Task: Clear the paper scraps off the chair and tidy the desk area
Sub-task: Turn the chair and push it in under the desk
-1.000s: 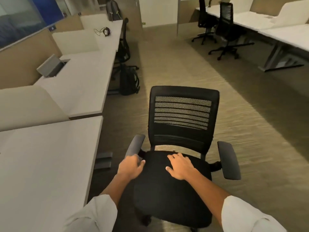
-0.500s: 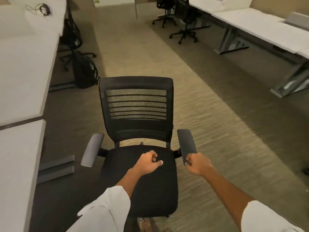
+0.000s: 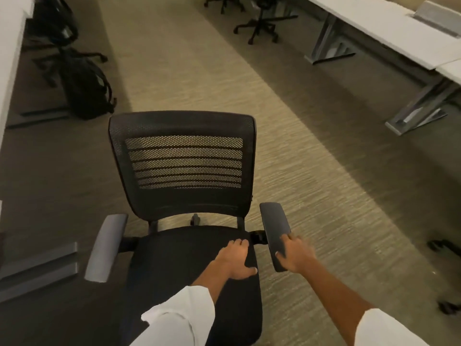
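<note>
With the left hand point(image 3: 233, 258) flat on the seat point(image 3: 179, 260) and the right hand point(image 3: 295, 253) gripping the armrest point(image 3: 274, 231), roll the chair point(image 3: 184, 171) steadily off the carpet aisle point(image 3: 174, 58) toward the desk point(image 3: 7, 46); no scraps show.

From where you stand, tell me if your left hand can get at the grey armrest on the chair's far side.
Probably yes. The left hand rests flat on the seat, holding nothing, and only bare seat lies between it and the grey armrest.
</note>
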`<state>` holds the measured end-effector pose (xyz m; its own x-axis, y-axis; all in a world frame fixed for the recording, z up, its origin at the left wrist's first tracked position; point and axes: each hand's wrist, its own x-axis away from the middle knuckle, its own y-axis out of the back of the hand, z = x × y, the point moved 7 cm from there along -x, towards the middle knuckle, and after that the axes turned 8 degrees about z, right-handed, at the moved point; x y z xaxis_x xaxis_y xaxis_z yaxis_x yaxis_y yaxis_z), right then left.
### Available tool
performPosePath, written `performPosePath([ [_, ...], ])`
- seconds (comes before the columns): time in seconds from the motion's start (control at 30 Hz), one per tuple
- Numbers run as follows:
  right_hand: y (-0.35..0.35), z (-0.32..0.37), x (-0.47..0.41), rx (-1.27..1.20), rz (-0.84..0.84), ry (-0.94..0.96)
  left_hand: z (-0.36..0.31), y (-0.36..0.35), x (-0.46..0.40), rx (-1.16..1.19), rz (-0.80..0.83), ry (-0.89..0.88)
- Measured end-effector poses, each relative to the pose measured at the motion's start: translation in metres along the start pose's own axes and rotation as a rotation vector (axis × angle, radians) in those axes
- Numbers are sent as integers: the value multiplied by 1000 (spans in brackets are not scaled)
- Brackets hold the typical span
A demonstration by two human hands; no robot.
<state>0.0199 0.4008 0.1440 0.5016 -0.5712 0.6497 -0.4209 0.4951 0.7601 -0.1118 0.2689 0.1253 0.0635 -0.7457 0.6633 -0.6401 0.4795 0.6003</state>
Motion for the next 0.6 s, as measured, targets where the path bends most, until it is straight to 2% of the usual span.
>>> performPosePath([
  [0.13,2,-13,-32,-48,-5,-94,1,7,-22,1,-14,-11],
  [0.27,3,-28,-67,-260,31,-149,-4,5,-47,76,-25,-7],
  [0.37,0,-40,-90,-395,77,-134,-11,0,-66,117,-21,15],
  [0.6,-18,-56,-122,-528,236,-49,-27,-17,-105,301,-4,108],
])
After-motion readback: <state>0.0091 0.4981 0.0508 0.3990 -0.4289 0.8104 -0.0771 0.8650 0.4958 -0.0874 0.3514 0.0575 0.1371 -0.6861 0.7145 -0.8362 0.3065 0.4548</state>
